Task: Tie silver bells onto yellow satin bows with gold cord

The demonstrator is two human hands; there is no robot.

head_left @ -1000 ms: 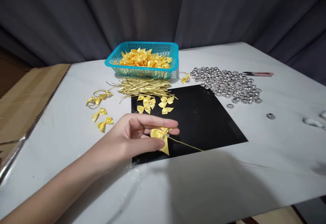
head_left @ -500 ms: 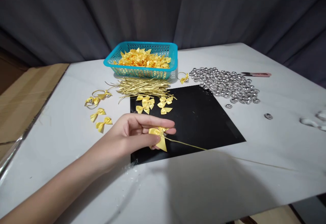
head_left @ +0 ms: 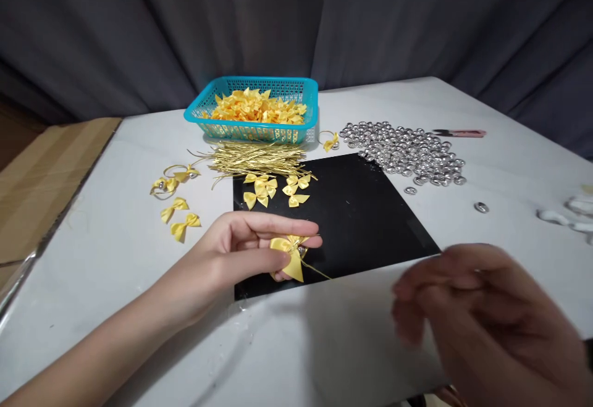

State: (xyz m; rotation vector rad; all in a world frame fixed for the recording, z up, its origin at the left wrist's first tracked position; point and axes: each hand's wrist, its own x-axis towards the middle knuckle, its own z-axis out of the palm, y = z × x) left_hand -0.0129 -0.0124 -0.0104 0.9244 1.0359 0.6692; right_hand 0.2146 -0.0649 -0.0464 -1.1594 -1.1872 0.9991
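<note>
My left hand (head_left: 252,249) pinches a yellow satin bow (head_left: 294,266) between thumb and fingers, above the black sheet (head_left: 370,222). Against the bow's knot sits a small silver jingle bell (head_left: 302,251). A thin gold cord (head_left: 317,269) runs from the knot down to the right and fades from sight near the sheet's front edge. At the lower right, close to the camera and blurred, is my right hand (head_left: 486,314). Its thumb and fingertips are pressed together; what lies between them, if anything, cannot be made out.
A blue basket (head_left: 250,129) of yellow bows stands at the back, with gold cords (head_left: 259,159) piled before it. Loose bows (head_left: 185,226) lie around the sheet. Silver bells (head_left: 407,151) and pink-handled snips (head_left: 463,133) are at the right. Bows on cord loops (head_left: 173,178) lie left.
My right hand has come into view at the lower right. The gold cord, earlier stretched far to the right, now shows only a short length. My left hand keeps the bow.
</note>
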